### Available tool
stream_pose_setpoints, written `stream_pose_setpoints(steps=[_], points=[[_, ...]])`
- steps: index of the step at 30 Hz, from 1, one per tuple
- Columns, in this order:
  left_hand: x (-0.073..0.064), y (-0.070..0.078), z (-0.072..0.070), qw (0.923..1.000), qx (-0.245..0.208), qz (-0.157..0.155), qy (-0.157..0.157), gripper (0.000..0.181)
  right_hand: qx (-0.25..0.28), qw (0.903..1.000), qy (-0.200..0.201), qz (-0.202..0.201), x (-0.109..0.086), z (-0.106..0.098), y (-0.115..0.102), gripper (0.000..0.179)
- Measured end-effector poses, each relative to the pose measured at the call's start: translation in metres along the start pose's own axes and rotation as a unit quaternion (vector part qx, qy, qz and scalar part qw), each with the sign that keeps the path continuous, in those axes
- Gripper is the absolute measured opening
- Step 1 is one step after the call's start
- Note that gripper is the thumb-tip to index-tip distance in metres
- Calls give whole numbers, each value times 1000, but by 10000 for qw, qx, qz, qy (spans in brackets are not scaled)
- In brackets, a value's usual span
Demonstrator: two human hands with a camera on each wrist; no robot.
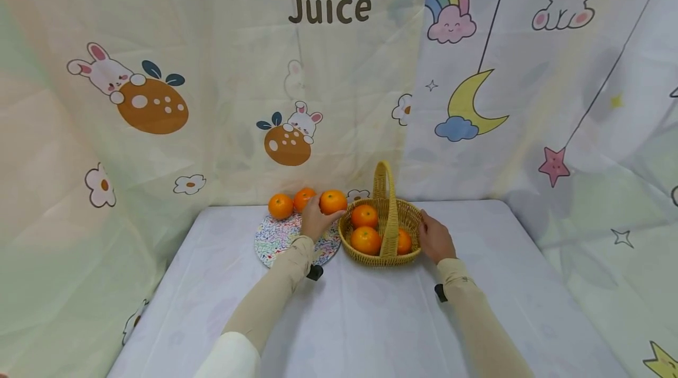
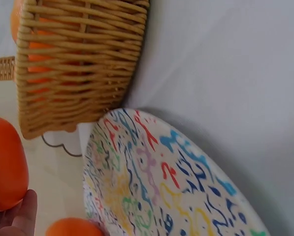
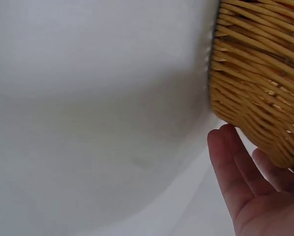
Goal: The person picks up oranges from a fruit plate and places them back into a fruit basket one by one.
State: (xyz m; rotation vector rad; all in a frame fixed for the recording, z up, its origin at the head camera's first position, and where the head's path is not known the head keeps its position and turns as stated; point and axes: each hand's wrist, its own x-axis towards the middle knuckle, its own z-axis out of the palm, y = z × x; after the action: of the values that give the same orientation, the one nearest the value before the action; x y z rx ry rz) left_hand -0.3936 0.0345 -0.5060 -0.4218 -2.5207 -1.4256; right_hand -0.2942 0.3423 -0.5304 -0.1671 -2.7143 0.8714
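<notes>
My left hand (image 1: 316, 222) grips an orange (image 1: 332, 202), lifted above the back of a round, colourfully patterned plate (image 2: 151, 182). Two more oranges lie at the plate's back edge, one at the left (image 1: 281, 206) and one just behind my hand (image 1: 304, 199). To the right stands a wicker basket (image 1: 346, 242) with an upright handle (image 1: 391, 219), and several oranges (image 1: 365, 240) sit in it. My right hand (image 1: 436, 239) holds the basket's right rim; in the right wrist view its fingers (image 3: 230, 162) lie along the woven outer wall, the thumb mostly hidden.
A white cloth covers the table (image 1: 371, 319). Behind it and at both sides hang printed curtains (image 1: 339, 72) with rabbits, fruit and a moon. The basket's left side stands close against the plate's right edge.
</notes>
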Motion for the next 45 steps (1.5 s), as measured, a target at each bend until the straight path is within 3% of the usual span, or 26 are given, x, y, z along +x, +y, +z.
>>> stream_pose_setpoints(steps=[8,21,30,38,45], points=[[0,15,19,9986,-405,193,-282,82,-51,10000,-58,-12,-1,-3,-4,50],[4,35,49,9954,-410,554,-670,80,130,9996,98,240,0,-1,-3,49],[3,46,61,9946,-131,774,-683,87,142,9994,31,299,-1,0,-6,50],[3,58,74,9939,87,603,-924,87,96,9996,86,269,1,2,-5,49],[1,65,85,9919,46,521,-1160,77,139,9993,51,341,1,3,-3,49]])
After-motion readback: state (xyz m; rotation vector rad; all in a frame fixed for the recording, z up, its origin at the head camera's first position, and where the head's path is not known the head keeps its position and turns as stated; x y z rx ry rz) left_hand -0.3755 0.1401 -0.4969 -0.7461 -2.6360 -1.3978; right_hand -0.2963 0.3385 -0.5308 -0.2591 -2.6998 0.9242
